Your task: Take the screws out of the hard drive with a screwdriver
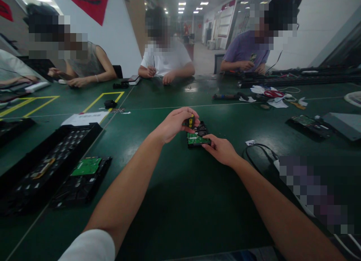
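In the middle of the table lies a hard drive (195,140), its green circuit board facing up in a black casing. My left hand (179,125) is closed round the black and yellow handle of a screwdriver (191,121), held upright over the drive. Whether its tip touches the drive, I cannot tell. At the drive's near right edge, my right hand (221,150) grips it between thumb and fingers. Part of the drive's far side is covered by my left fingers.
To the left are a long black tray (19,174) and another drive (86,167). On the right sit a further drive (308,126), a grey box (345,125) and a looped black cable (255,145). Several people work across the table, near scraps of paper (278,102).
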Tool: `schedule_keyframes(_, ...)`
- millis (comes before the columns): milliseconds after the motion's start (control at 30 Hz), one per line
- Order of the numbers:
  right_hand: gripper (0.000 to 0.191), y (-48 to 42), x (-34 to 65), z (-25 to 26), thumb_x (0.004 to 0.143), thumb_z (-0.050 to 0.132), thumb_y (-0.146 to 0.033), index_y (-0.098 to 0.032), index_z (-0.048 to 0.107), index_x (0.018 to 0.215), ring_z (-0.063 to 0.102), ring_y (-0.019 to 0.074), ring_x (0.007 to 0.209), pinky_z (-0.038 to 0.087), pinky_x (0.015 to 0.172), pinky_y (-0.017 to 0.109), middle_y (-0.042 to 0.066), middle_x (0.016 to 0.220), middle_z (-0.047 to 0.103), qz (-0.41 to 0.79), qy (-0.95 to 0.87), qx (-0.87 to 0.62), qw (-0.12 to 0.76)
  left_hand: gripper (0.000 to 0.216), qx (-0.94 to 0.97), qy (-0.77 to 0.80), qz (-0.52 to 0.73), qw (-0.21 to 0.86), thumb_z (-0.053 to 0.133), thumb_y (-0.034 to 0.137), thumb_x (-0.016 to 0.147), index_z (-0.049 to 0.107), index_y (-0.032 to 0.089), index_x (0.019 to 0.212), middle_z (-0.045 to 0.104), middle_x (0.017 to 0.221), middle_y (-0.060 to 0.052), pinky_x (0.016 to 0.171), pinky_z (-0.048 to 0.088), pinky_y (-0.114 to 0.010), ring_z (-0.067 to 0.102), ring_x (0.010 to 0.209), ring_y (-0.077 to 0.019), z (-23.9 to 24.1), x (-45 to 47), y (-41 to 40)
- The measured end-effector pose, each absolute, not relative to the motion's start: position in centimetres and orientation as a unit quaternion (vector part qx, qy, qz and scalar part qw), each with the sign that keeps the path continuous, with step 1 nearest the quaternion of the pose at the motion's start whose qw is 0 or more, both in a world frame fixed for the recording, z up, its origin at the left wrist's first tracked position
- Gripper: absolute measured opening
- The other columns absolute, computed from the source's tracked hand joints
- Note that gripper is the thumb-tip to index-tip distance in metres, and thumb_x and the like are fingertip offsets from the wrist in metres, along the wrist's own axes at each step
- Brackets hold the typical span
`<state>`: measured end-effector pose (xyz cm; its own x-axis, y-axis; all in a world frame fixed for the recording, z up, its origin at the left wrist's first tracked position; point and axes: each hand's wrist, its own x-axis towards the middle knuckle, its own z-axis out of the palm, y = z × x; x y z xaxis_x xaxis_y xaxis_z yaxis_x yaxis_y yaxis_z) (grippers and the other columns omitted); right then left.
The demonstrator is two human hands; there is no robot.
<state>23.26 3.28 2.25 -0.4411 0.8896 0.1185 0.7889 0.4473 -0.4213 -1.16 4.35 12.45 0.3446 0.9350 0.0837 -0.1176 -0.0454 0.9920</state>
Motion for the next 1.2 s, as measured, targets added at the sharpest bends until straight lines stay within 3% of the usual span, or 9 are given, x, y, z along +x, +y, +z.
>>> schedule_keyframes(267, 0.038, 3.37, 23.31, 2.01, 0.104, 0.059, -0.045, -0.027, 0.061, 0.137, 0.063, 0.0176, 0.069, 0.036, 0.061, 0.028, -0.001, 0.079, 0.071, 0.151, -0.835, -0.502, 0.166, 0.024, 0.605, 0.376, 0.443, 0.543, 0.068, 0.040, 0.092, 0.069, 0.016, 0.088, 0.067, 0.088, -0.007, 0.063, 0.054, -0.025, 0.064, 0.082, -0.0165, 12.38, -1.01, 4.18)
schedule_keyframes(467, 0.038, 3.44, 23.37, 2.02, 0.104, 0.058, -0.045, -0.027, 0.060, 0.137, 0.064, 0.0173, 0.070, 0.035, 0.061, 0.028, 0.000, 0.082, 0.072, 0.155, -0.835, -0.503, 0.161, 0.033, 0.615, 0.391, 0.433, 0.531, 0.072, 0.043, 0.089, 0.079, 0.017, 0.109, 0.071, 0.104, -0.009, 0.068, 0.053, -0.026, 0.063, 0.091, -0.0176, 12.42, -1.12, 4.16)
schedule_keyframes(700, 0.039, 3.32, 23.34, 2.27, 0.104, 0.058, -0.045, -0.027, 0.060, 0.138, 0.064, 0.0181, 0.071, 0.036, 0.061, 0.028, 0.000, 0.082, 0.072, 0.158, -0.835, -0.503, 0.159, 0.029, 0.614, 0.376, 0.427, 0.547, 0.069, 0.036, 0.092, 0.075, 0.017, 0.112, 0.068, 0.096, -0.007, 0.067, 0.054, -0.026, 0.064, 0.088, -0.0169, 12.35, -1.34, 4.26)
schedule_keyframes(967, 0.037, 3.28, 23.25, 2.21, 0.105, 0.057, -0.045, -0.027, 0.060, 0.137, 0.063, 0.0174, 0.069, 0.036, 0.062, 0.029, -0.001, 0.079, 0.071, 0.160, -0.834, -0.502, 0.163, 0.016, 0.559, 0.383, 0.455, 0.578, 0.068, 0.028, 0.089, 0.057, 0.019, 0.096, 0.068, 0.098, -0.006, 0.065, 0.056, -0.028, 0.071, 0.087, -0.0188, 12.70, -0.94, 3.89)
schedule_keyframes(1200, 0.038, 3.22, 23.24, 2.31, 0.104, 0.057, -0.045, -0.026, 0.061, 0.137, 0.062, 0.0176, 0.068, 0.034, 0.061, 0.029, -0.001, 0.077, 0.070, 0.156, -0.833, -0.505, 0.163, 0.011, 0.587, 0.379, 0.449, 0.557, 0.065, 0.028, 0.089, 0.064, 0.017, 0.090, 0.067, 0.097, -0.006, 0.065, 0.053, -0.025, 0.065, 0.089, -0.0175, 12.77, -1.03, 4.01)
